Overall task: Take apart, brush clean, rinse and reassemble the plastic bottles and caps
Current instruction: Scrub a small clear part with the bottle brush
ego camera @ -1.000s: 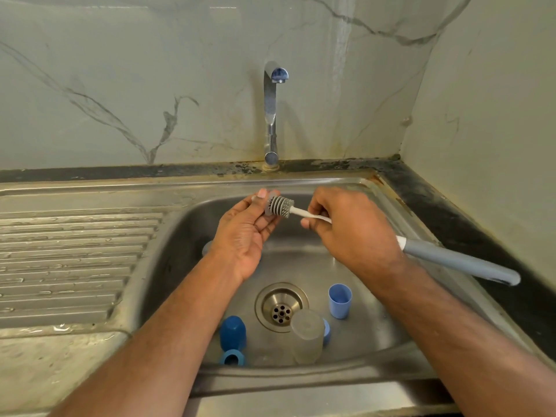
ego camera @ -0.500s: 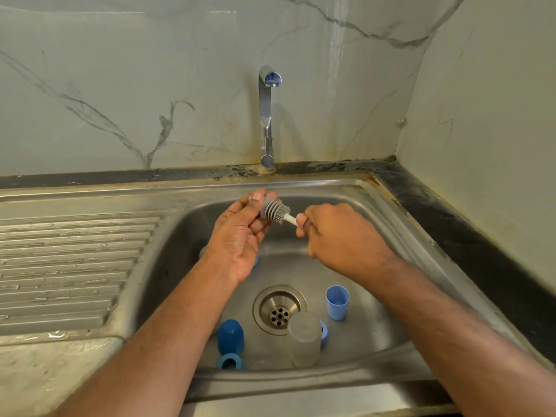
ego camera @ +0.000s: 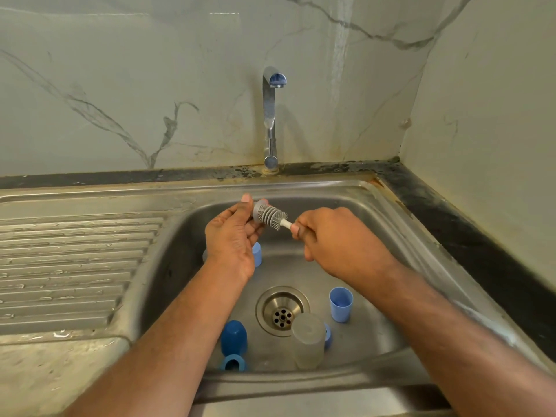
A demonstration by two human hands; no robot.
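The brush (ego camera: 272, 216) handle is swallowed by the right hand (ego camera: 337, 239). A small part pinched in the left hand (ego camera: 233, 236) is mostly covered by fingers. A light blue piece (ego camera: 256, 253) behind that hand is largely hidden; another (ego camera: 328, 335) is masked by the translucent bottle (ego camera: 308, 341).

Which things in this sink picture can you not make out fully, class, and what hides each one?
Head view only:
- Small part at the brush tip: the left hand fingers cover most of it.
- Brush handle: hidden inside the right hand.
- Blue piece behind the left hand: mostly covered.
- Blue cap behind the clear bottle: only an edge shows.
- Blue ring: partly cut by the sink front wall.
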